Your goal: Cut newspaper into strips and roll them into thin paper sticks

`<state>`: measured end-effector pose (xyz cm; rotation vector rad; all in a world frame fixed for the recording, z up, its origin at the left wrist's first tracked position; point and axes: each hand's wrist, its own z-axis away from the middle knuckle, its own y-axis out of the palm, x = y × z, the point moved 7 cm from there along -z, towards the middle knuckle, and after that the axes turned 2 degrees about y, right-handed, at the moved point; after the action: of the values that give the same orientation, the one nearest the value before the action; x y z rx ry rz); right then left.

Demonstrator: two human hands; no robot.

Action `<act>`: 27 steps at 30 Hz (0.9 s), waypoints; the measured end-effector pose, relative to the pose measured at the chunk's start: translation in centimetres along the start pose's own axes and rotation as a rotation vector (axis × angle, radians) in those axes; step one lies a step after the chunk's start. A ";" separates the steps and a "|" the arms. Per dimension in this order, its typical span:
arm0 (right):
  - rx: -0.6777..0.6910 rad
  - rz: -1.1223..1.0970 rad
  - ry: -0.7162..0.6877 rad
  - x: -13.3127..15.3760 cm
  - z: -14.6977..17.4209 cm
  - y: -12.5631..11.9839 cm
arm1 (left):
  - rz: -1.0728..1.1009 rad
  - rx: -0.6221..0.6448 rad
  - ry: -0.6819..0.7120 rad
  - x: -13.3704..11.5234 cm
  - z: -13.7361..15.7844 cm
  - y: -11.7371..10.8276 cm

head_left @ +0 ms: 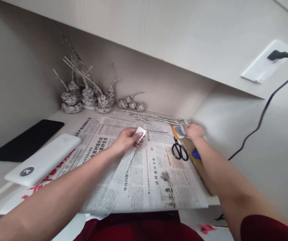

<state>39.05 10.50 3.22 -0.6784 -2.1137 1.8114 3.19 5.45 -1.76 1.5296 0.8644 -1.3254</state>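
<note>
My left hand (130, 138) is closed, thumb and fingers pinching a newspaper strip (126, 164) by its end. A small white patch of paper (140, 131) shows at the fingertips, and the strip trails down toward me. At the far right of the newspaper sheets (138, 187), my right hand (193, 130) is closed on a crumpled grey cloth (183, 127), above an orange-edged item (175, 132). Black-handled scissors (179, 150) lie just in front of that hand. Thin rolled paper sticks (149, 116) are spread behind both hands.
Woven paper gourd shapes (88, 95) and small woven balls (131, 104) stand along the back. A white power bank (43, 157) and a black flat object (26, 139) lie left. A blue object (195, 153) is under my right forearm. A slanted panel overhangs; a black cable (264, 110) hangs right.
</note>
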 end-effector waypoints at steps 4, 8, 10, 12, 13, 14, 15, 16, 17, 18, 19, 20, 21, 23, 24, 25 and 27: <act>0.024 0.017 0.059 0.1 0.1 0.1 | 0.006 0.024 -0.016 0.0 0.1 0.3; 0.164 0.015 0.004 1.9 1.0 1.5 | 0.041 0.024 -0.036 0.1 0.2 0.3; 0.186 0.005 -0.048 2.9 1.5 2.0 | 0.063 0.019 -0.037 0.2 0.1 0.2; 0.193 -0.002 -0.076 3.4 1.7 2.5 | 0.073 0.026 -0.035 0.2 0.0 0.2; 0.194 -0.004 -0.086 3.6 1.8 2.7 | 0.073 0.033 -0.033 0.3 0.0 0.2; 0.194 -0.004 -0.094 3.6 1.7 2.9 | 0.071 0.041 -0.030 0.2 0.0 0.2; 0.194 -0.004 -0.097 3.6 1.6 3.1 | 0.069 0.047 -0.026 0.2 0.0 0.2; 0.192 -0.005 -0.098 3.5 1.5 3.3 | 0.066 0.054 -0.024 0.1 0.0 0.3; 0.190 -0.008 -0.096 3.3 1.5 3.4 | 0.063 0.057 -0.022 0.1 0.1 0.3; 0.185 -0.012 -0.090 3.2 1.4 3.5 | 0.061 0.056 -0.020 0.0 0.1 0.3; 0.180 -0.017 -0.081 3.0 1.4 3.6 | 0.059 0.053 -0.019 -0.1 0.1 0.3; 0.172 -0.023 -0.074 2.8 1.4 3.6 | 0.058 0.050 -0.020 -0.2 0.2 0.3; 0.161 -0.030 -0.068 2.7 1.4 3.6 | 0.057 0.044 -0.020 -0.2 0.2 0.3; 0.132 -0.045 -0.063 2.6 1.5 3.6 | 0.055 0.035 -0.019 -0.3 0.3 0.2; 0.115 -0.052 -0.060 2.7 1.5 3.6 | 0.051 0.034 -0.016 -0.3 0.3 0.2; 0.095 -0.058 -0.057 2.7 1.6 3.5 | 0.046 0.036 -0.013 -0.3 0.3 0.3; 0.050 -0.072 -0.053 2.9 1.6 3.3 | 0.035 0.045 -0.008 -0.2 0.3 0.3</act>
<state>36.36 10.95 -0.61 -0.5416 -2.0903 1.8561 3.34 5.11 -1.51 1.5670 0.8040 -1.3327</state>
